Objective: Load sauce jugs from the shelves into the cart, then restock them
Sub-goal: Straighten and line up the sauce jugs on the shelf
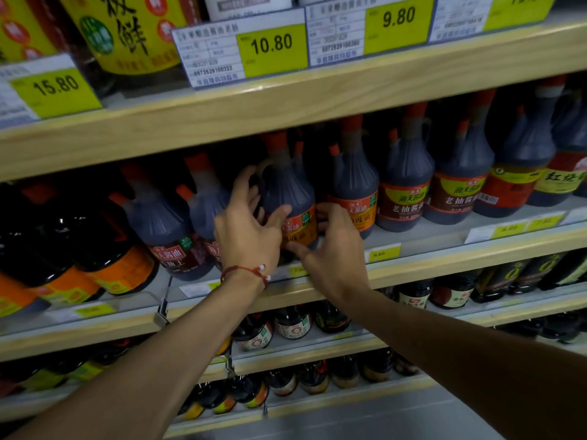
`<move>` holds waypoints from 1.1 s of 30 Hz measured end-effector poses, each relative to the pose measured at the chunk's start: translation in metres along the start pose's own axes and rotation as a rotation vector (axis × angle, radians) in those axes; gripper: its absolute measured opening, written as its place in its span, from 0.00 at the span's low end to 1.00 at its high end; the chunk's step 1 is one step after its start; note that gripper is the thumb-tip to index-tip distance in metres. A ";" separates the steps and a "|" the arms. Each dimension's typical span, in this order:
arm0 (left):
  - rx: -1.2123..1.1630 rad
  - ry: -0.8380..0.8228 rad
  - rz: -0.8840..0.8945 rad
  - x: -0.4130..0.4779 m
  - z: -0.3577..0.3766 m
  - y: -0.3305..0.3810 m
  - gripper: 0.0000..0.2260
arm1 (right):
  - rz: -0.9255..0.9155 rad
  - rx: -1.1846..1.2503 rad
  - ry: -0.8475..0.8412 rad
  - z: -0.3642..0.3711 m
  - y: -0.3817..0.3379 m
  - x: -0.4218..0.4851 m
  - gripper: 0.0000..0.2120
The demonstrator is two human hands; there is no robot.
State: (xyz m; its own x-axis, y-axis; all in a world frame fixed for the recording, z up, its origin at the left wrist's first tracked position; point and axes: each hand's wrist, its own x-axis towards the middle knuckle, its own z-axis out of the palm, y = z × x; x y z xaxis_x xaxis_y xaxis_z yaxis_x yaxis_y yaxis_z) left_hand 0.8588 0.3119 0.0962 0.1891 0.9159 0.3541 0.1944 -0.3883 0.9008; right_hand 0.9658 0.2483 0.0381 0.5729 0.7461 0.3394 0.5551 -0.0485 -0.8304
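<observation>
A dark sauce jug (290,193) with an orange label and a red cap stands on the middle shelf (428,239), between other jugs. My left hand (249,227), with a red string bracelet on the wrist, wraps around the jug's left side, fingers reaching behind its handle. On the jug's lower right, my right hand (330,246) holds it with the thumb under the label and fingers on its right side. The jug's base rests on the shelf. No cart is in view.
Similar dark jugs (406,182) fill the shelf to the right, and further jugs (165,223) stand to the left. The wooden shelf board above (286,106) carries yellow price tags. Lower shelves hold smaller bottles (292,322).
</observation>
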 end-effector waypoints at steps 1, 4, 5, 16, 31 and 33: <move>0.004 -0.010 0.008 0.000 0.002 -0.001 0.34 | 0.004 0.001 0.016 -0.001 0.002 0.000 0.33; 0.026 -0.015 0.051 -0.001 0.010 -0.001 0.35 | 0.001 -0.013 0.040 -0.005 0.006 0.001 0.32; 0.023 -0.008 0.060 -0.001 0.012 -0.001 0.35 | -0.003 -0.023 0.048 -0.006 0.007 0.001 0.31; 0.018 0.076 0.055 0.007 0.028 -0.005 0.35 | -0.048 -0.063 0.061 -0.003 0.009 0.002 0.29; 0.094 0.000 0.004 0.013 0.017 0.005 0.25 | -0.036 -0.095 0.097 -0.001 0.000 -0.004 0.30; 0.149 0.022 -0.016 0.013 0.021 0.006 0.23 | -0.046 -0.099 0.099 -0.001 0.000 -0.003 0.30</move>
State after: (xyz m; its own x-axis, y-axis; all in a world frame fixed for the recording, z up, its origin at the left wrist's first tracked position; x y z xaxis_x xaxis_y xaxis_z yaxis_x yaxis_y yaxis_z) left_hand 0.8825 0.3196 0.1008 0.1644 0.9236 0.3465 0.3383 -0.3827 0.8597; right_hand 0.9644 0.2451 0.0376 0.5993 0.6803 0.4220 0.6361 -0.0845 -0.7670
